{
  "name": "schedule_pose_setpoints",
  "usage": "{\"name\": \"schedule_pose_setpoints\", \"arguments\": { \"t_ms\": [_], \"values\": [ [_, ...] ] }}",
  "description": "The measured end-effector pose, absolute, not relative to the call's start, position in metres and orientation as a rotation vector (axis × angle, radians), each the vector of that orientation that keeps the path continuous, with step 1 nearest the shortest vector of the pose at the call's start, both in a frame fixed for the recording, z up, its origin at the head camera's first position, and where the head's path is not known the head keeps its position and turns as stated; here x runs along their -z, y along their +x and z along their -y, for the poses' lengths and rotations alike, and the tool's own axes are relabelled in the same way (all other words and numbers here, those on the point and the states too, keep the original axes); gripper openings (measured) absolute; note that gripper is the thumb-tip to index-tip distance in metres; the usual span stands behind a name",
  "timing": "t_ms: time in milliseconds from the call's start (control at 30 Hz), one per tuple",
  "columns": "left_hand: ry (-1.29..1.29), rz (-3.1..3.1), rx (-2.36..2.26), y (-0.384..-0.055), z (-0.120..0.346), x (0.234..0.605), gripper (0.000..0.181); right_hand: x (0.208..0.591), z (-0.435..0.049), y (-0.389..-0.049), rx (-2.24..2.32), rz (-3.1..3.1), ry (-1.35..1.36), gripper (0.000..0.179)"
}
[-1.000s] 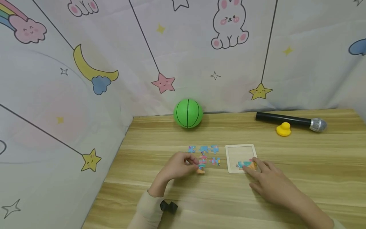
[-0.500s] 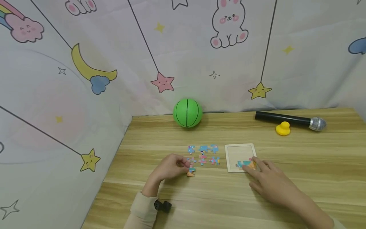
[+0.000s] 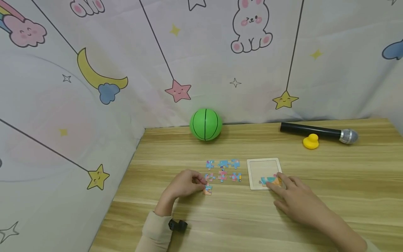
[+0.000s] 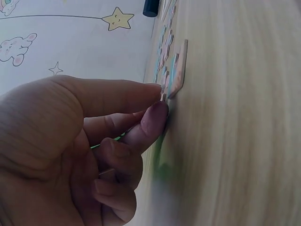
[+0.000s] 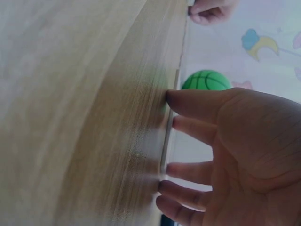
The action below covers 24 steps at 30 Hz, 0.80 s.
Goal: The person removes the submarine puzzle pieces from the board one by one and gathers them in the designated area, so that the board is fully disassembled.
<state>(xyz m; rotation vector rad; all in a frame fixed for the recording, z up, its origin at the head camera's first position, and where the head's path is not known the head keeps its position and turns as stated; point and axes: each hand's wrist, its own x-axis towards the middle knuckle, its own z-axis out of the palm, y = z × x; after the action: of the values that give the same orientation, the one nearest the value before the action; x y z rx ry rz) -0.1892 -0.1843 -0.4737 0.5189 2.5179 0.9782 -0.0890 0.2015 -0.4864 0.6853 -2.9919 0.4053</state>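
Note:
In the head view, my left hand (image 3: 185,183) pinches a teal and orange jigsaw piece (image 3: 207,190) between thumb and index finger, low over the table. The left wrist view shows the same jigsaw piece (image 4: 178,70) on edge, its tab at the fingertips. Several blue and pink jigsaw pieces (image 3: 223,175) lie in two rows just beyond. To their right is a square wooden puzzle tray (image 3: 264,160) with joined teal and orange pieces (image 3: 267,181) along its lower side. My right hand (image 3: 296,201) rests its spread, fairly straight fingers on those pieces and the tray's edge.
A green ball (image 3: 206,124) stands at the table's back edge by the printed curtain. At the back right lie a black microphone (image 3: 310,131) and a yellow rubber duck (image 3: 311,141). The wooden tabletop (image 3: 233,220) extends in front of both hands.
My left hand has moved left, drawing the teal and orange piece away from the pink piece and below the rows, and turning it slightly. My right hand stays on the tray.

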Motion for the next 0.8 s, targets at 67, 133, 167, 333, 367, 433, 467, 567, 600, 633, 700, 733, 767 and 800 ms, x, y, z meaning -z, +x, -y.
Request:
{"name": "schedule_pose_setpoints", "arguments": {
  "t_ms": [67,133,167,333,367,433,467,567,600,633,700,733,767,800],
  "values": [
    [0.524,-2.537,-0.971,-0.189,0.184,0.474,0.004,0.487,-0.201,-0.089,-0.405,2.992,0.686,0.054],
    [0.532,-2.556,-0.970,-0.189,0.181,0.473,0.004,0.487,-0.201,-0.090,-0.406,2.992,0.686,0.053],
    [0.536,-2.564,-0.970,-0.189,0.179,0.472,0.004,0.487,-0.201,-0.090,-0.407,2.993,0.685,0.054],
    [0.571,-2.578,-0.970,-0.188,0.162,0.466,0.004,0.485,-0.202,-0.089,-0.427,3.000,0.674,0.055],
    [0.575,-2.567,-0.977,-0.188,0.157,0.465,0.004,0.485,-0.203,-0.089,-0.430,3.001,0.673,0.056],
    [0.576,-2.530,-1.009,-0.189,0.148,0.463,0.004,0.485,-0.205,-0.089,-0.437,3.005,0.672,0.058],
    [0.574,-2.514,-1.018,-0.189,0.143,0.461,0.004,0.485,-0.206,-0.089,-0.436,3.003,0.673,0.059],
    [0.582,-2.502,-1.029,-0.189,0.129,0.457,0.005,0.486,-0.211,-0.090,-0.411,3.000,0.677,0.062],
    [0.591,-2.514,-1.017,-0.189,0.125,0.456,0.005,0.487,-0.213,-0.090,-0.400,3.001,0.675,0.062],
    [0.606,-2.531,-0.997,-0.189,0.120,0.455,0.005,0.487,-0.215,-0.090,-0.386,3.001,0.674,0.063],
    [0.647,-2.573,-0.950,-0.190,0.111,0.454,0.005,0.487,-0.218,-0.090,-0.361,3.009,0.665,0.063],
    [0.667,-2.583,-0.935,-0.190,0.107,0.453,0.005,0.487,-0.220,-0.090,-0.354,3.015,0.658,0.064],
    [0.687,-2.587,-0.922,-0.190,0.103,0.453,0.005,0.487,-0.221,-0.089,-0.348,3.022,0.652,0.064],
    [0.701,-2.590,-0.913,-0.191,0.099,0.454,0.005,0.487,-0.222,-0.089,-0.347,3.028,0.647,0.064]
  ]
}}
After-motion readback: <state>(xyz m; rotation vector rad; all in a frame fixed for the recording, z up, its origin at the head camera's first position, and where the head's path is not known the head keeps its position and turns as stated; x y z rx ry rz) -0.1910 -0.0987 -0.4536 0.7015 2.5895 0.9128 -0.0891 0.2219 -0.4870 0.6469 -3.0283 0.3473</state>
